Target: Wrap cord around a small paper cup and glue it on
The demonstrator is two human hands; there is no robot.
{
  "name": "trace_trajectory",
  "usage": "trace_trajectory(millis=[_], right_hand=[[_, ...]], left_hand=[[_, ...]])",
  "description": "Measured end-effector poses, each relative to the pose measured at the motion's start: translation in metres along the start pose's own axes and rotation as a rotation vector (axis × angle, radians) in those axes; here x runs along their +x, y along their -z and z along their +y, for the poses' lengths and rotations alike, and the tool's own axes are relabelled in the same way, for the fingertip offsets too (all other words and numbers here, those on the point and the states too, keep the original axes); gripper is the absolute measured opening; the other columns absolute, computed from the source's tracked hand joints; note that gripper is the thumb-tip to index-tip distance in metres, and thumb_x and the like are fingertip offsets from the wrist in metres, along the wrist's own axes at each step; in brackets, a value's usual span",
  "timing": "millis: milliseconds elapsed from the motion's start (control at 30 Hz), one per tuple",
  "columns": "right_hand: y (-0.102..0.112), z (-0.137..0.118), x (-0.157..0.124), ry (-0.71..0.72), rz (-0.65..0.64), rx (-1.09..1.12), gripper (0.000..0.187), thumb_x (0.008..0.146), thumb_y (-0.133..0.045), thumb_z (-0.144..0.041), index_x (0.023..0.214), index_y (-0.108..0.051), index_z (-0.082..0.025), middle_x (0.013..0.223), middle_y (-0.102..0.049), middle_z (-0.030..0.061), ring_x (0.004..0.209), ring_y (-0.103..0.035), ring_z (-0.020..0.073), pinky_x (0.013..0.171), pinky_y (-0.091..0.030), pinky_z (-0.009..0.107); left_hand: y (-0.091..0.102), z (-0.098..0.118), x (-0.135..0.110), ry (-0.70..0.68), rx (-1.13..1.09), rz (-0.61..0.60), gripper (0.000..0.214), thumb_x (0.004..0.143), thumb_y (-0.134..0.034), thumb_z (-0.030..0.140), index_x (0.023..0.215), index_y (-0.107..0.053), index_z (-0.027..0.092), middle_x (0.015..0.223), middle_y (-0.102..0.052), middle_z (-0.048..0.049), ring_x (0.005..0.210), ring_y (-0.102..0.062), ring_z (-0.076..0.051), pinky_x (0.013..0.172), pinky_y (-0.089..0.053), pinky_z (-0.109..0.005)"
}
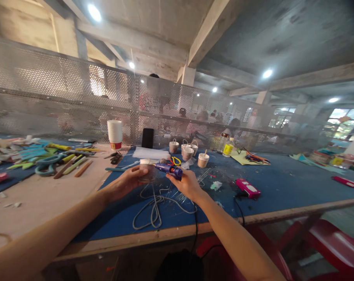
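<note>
My left hand [129, 181] is wrapped round a small paper cup [147, 170] held over the blue table mat [270, 183]. In my right hand [188, 183] I grip a purple glue gun [169, 169], its nozzle pointing left at the cup's rim. The gun's black cord [195, 226] drops over the table's front edge. A loop of grey cord [153, 212] lies on the mat just below both hands.
Several finished small cups with handles [186, 150] stand further back, next to a stack of white cups [114, 134] and a black phone [147, 137]. Scissors and coloured sticks [58, 160] lie left. A pink box [247, 187] sits right. Red chairs [326, 244] stand below; people sit behind a mesh screen [62, 97].
</note>
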State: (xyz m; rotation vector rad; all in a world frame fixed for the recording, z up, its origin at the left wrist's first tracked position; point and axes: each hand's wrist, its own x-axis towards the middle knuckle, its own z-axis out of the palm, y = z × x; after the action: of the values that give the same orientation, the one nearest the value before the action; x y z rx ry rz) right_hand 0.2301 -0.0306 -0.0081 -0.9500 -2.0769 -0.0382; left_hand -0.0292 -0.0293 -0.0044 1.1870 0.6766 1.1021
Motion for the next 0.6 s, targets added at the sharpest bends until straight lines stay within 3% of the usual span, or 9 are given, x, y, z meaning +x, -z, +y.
trace_trajectory(millis=[600], right_hand=[[-0.0003, 0.0023, 0.0005, -0.015, 0.024, -0.016, 0.029, 0.096, -0.06, -0.047, 0.096, -0.072, -0.021, 0.081, -0.078, 0.006, 0.07, -0.072, 0.0217, 0.066, -0.047, 0.026]], left_hand=[[-0.0038, 0.0051, -0.004, 0.007, 0.001, 0.019, 0.024, 0.085, -0.075, 0.025, 0.107, -0.077, 0.016, 0.111, -0.078, -0.0106, 0.106, -0.069, -0.027, 0.091, -0.055, -0.034]])
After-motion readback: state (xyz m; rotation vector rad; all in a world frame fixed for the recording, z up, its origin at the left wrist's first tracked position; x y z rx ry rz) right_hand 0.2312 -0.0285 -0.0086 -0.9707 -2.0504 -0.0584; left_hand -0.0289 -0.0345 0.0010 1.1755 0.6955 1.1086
